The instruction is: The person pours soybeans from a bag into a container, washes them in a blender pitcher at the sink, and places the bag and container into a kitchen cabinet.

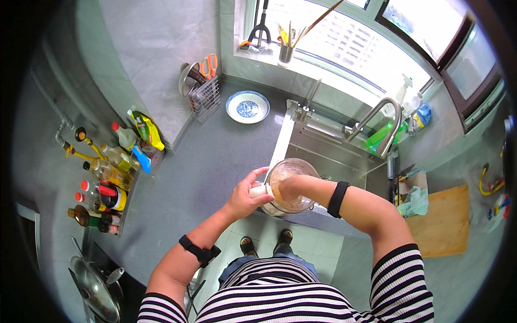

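A clear jug [310,168] with a white handle [257,191] is tilted over the counter's front edge, close to the left side of the sink. My left hand [242,196] grips that handle. My right hand [287,188] reaches down into the jug's wide mouth. Its fingers are blurred against the wall and inside of the jug, so I cannot tell if they hold anything. The jug's inside looks wet or cloudy. To its right lies the steel sink [323,147], partly covered by the jug and my forearm.
A blue-and-white plate [247,107] lies on the grey counter [194,173] near a wire utensil rack [206,99]. The steel faucet [373,115] arches over the sink. Bottles [107,175] line the left wall, above a lidded wok [97,290]. A wooden board [442,222] is at right.
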Tool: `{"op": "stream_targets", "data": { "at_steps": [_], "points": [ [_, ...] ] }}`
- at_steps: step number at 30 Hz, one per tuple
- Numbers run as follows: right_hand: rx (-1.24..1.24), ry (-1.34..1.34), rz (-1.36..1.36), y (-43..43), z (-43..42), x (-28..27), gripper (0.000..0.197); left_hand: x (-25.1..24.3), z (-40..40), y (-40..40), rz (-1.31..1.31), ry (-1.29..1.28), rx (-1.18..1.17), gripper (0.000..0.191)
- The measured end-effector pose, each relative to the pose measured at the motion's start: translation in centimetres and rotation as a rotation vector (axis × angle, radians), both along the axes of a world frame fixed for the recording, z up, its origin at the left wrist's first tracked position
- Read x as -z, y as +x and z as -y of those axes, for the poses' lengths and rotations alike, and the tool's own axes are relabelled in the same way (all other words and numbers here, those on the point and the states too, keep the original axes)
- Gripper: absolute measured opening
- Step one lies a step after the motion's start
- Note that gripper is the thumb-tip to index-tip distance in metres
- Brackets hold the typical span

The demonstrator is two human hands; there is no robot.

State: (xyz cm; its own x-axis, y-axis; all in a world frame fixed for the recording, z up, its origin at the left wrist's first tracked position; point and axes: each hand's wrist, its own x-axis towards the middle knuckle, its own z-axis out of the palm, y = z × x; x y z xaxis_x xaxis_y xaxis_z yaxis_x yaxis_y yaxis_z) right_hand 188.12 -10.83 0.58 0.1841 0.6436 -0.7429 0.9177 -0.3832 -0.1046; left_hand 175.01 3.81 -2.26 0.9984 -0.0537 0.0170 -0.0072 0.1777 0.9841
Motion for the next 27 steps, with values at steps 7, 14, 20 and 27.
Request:
{"op": "stream_targets", "data": {
  "at_steps": [7, 14, 20, 27],
  "points": [
    [0.456, 0.754, -0.044, 0.7, 4.1, -2.9, 0.018, 3.1, -0.2, -0.8, 0.055, 0.263, -0.094, 0.025],
    [0.886, 1.373, -0.179, 2.0, 11.4, -2.3, 0.028, 0.6, 2.5, 1.8, -0.007, 0.126, -0.154, 0.016],
    [1.053, 1.519, -0.792, 4.4, 12.2, 5.3, 0.056, -4.6, 6.2, 6.4, 0.104, 0.594, -0.193, 0.032],
    [1.176, 1.507, -0.846, 5.9, 11.4, 11.9, 0.057, -5.1, 8.2, 10.7, -0.047, 0.953, -0.095, 0.034]
  ]
}}
